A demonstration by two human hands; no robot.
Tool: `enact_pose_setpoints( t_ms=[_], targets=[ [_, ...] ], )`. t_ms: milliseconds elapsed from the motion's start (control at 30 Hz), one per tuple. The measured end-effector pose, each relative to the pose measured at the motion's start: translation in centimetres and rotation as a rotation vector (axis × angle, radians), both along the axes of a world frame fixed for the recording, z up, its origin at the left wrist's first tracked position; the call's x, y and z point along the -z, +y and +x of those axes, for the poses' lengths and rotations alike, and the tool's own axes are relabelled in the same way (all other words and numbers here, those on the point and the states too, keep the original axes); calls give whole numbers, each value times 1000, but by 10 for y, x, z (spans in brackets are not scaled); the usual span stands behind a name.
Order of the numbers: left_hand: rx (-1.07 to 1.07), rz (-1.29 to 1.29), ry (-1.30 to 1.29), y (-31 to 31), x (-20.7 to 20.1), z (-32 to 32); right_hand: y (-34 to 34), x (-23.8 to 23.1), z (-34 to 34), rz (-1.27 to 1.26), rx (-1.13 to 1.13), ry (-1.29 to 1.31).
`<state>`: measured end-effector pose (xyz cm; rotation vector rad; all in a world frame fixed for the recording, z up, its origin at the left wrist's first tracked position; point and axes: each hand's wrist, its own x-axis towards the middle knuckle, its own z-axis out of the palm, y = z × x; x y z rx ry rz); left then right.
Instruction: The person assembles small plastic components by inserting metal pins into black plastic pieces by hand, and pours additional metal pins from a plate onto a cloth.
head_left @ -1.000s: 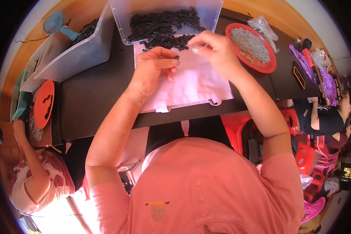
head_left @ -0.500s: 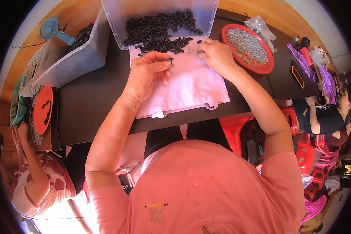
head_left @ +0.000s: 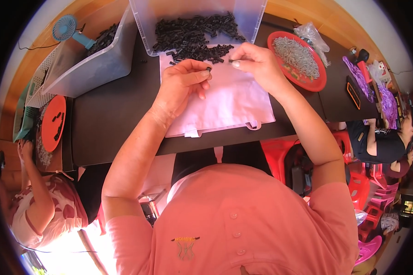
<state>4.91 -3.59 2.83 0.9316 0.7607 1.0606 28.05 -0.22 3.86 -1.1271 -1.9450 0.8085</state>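
Note:
Over a pale pink cloth bag (head_left: 229, 103), my left hand (head_left: 181, 85) is closed in a pinch on a small black plastic piece (head_left: 209, 69), held between thumb and forefinger. To its right, my right hand (head_left: 259, 64) has thumb and forefinger pressed together above the upper part of the bag. A small dark bit shows at those fingertips, too small to name. Just beyond both hands, a heap of similar black pieces (head_left: 195, 39) spills from a tipped clear plastic bin (head_left: 144, 34) onto the bag.
A red plate (head_left: 321, 82) of silver screws stands at the right, a plastic bag (head_left: 313, 34) behind it. Leftward are another bin (head_left: 89, 68), a blue fan (head_left: 64, 28) and an orange plate (head_left: 48, 130). A co-worker's hands (head_left: 25, 149) are at the far left; other people sit at right.
My right hand has shifted slightly left toward my left hand, its fingertips now over the spot where small screws lay. My left hand keeps its pinch. The whole view has shifted a little.

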Motion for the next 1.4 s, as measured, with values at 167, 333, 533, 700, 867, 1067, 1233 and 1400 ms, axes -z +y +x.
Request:
enact_pose_setpoints(
  t_ms=[167, 333, 533, 700, 867, 1067, 1233, 1400],
  targets=[
    [6, 19, 39, -1, -1, -1, -13, -13, -40, 39, -164, 201],
    [-11, 36, 45, -2, -2, -3, -14, -17, -48, 49, -128, 98],
    [-33, 55, 57, -4, -3, -2, -13, -25, -48, 295, -189, -6],
    [-39, 70, 65, -3, -3, -3, -12, -31, -50, 364, -261, -61],
    [-55, 66, 17, -4, -4, -3, -10, -34, -50, 446, -315, -125],
    [15, 46, 14, -5, -7, -5, -12, -38, -48, 583, -369, -172],
    [66, 13, -38, -6, -9, -8, -12, -34, -47, 514, -388, -51],
    [111, 10, -62, -6, -10, -8, -15, -32, -50, 707, -369, -50]
  ],
)
